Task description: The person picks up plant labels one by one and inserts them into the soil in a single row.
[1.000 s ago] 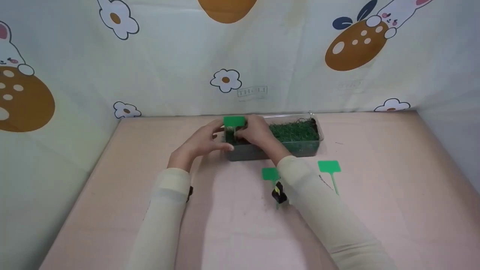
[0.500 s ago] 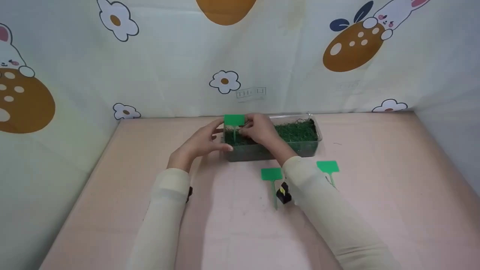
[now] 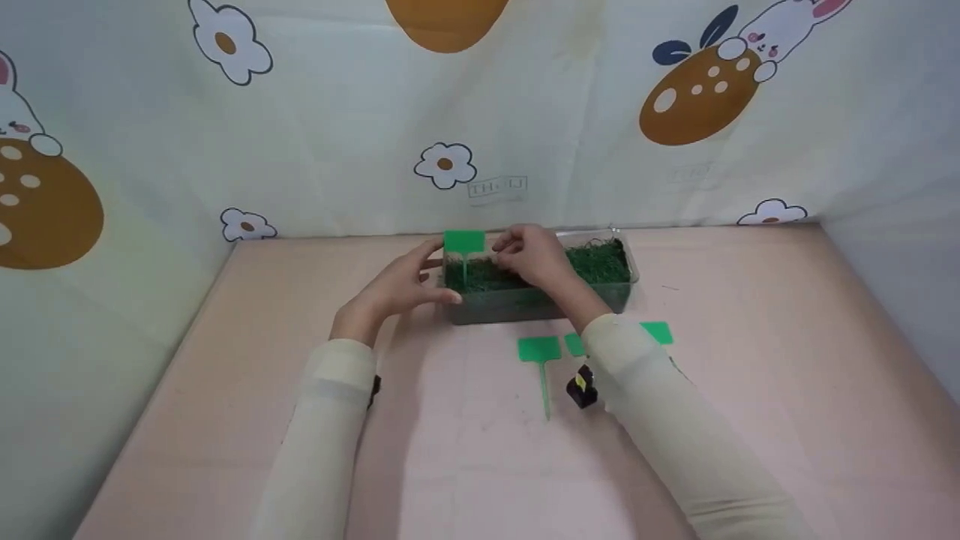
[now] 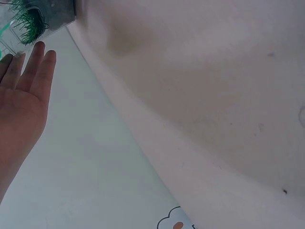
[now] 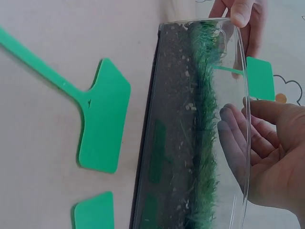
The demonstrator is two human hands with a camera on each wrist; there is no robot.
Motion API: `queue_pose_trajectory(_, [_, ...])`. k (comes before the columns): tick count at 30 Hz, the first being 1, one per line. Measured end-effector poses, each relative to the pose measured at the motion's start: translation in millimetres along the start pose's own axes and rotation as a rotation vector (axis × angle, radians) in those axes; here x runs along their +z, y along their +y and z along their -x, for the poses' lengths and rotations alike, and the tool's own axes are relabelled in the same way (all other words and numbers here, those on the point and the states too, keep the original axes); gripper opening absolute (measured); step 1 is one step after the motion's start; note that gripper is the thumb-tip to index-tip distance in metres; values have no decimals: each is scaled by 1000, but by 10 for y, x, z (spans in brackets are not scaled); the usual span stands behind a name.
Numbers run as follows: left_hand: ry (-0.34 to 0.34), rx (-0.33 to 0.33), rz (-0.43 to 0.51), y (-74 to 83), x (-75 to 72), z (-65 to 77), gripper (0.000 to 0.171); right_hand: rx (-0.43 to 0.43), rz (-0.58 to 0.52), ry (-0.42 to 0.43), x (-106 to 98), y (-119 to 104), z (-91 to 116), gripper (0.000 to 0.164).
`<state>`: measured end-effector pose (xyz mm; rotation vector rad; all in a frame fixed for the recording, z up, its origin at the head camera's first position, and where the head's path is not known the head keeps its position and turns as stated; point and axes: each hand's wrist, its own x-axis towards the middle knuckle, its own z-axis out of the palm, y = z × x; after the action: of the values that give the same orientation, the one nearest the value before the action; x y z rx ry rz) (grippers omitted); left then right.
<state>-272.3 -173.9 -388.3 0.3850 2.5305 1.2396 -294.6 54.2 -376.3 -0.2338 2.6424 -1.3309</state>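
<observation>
Green tag upright in grass, left end of tub. Left hand spread around that end; right hand just right of tag, fingers loosely apart.

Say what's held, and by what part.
Nothing visibly held: right hand apart from the standing green marker, left hand spanning the end of the clear tray, thumb at its near corner.

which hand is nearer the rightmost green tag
Right: the right hand is beyond and left of that tag, over the grass; the left hand is farther, at the left end of the tray.
</observation>
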Motion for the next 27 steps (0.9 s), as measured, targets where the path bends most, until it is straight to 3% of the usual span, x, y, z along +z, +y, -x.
queue_pose_trajectory(27, [0,11,33,22,15,36,94,19,-82,-9,-321,219,176,18])
